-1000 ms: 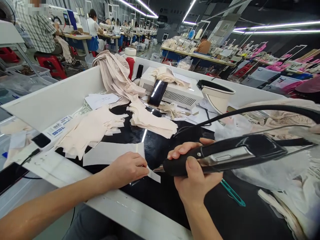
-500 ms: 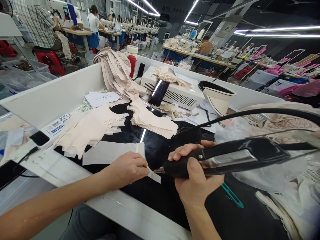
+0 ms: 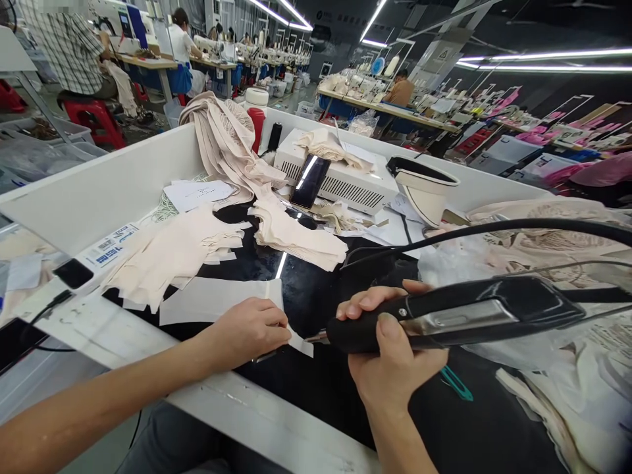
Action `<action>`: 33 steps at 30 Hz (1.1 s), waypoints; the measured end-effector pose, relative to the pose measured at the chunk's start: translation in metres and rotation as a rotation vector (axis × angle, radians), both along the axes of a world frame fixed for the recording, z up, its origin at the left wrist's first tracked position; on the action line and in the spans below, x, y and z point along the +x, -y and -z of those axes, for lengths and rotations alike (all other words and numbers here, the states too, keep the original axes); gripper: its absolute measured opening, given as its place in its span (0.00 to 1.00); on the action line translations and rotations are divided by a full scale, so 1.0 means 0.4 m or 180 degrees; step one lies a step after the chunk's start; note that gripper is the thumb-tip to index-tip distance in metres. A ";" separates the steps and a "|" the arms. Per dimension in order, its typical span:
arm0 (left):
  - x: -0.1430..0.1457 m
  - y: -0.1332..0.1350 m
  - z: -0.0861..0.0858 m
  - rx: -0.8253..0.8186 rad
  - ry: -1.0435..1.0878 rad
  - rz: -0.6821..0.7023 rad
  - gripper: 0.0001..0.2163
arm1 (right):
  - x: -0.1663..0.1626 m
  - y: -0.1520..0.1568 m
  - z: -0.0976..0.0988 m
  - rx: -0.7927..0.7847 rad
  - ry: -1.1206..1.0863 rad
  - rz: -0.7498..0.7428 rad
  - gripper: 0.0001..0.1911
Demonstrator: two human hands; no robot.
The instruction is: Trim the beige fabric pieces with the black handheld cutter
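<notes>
My right hand (image 3: 390, 355) is wrapped round the grip of a long black hand tool (image 3: 464, 313) with a metal tip, its black cable (image 3: 494, 230) arching off to the right. The tip points left at a small white strip (image 3: 299, 343) lying on the black worktop (image 3: 316, 388). My left hand (image 3: 249, 332) is closed, fingers pressed on the left end of that strip, beside a larger white sheet (image 3: 212, 299). What the fingers pinch besides the strip is hidden.
Beige fabric pieces (image 3: 172, 253) and a folded stack (image 3: 296, 237) lie behind. A white box (image 3: 355, 187) with a phone (image 3: 311, 181) leaning on it stands at the back, a white funnel-shaped holder (image 3: 427, 191) to its right. Teal clip (image 3: 457, 384) near my wrist. Other people sit at distant tables.
Almost nothing: the view shifted slightly, and my right hand with the tool sits a touch lower and further right. My left hand stays on the strip.
</notes>
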State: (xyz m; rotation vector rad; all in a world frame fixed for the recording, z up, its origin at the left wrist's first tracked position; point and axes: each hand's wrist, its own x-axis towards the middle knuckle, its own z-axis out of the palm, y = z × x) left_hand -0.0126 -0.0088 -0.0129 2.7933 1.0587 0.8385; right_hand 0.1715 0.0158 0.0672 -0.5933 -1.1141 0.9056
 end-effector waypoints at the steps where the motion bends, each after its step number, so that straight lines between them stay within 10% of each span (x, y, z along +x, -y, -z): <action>1: 0.000 0.000 -0.002 0.0014 0.0001 -0.0005 0.09 | -0.001 0.002 -0.002 0.0018 -0.0022 -0.0004 0.17; 33: -0.021 0.001 -0.019 -0.0235 0.0370 0.0057 0.09 | 0.015 0.017 0.014 0.0027 0.0174 -0.0012 0.17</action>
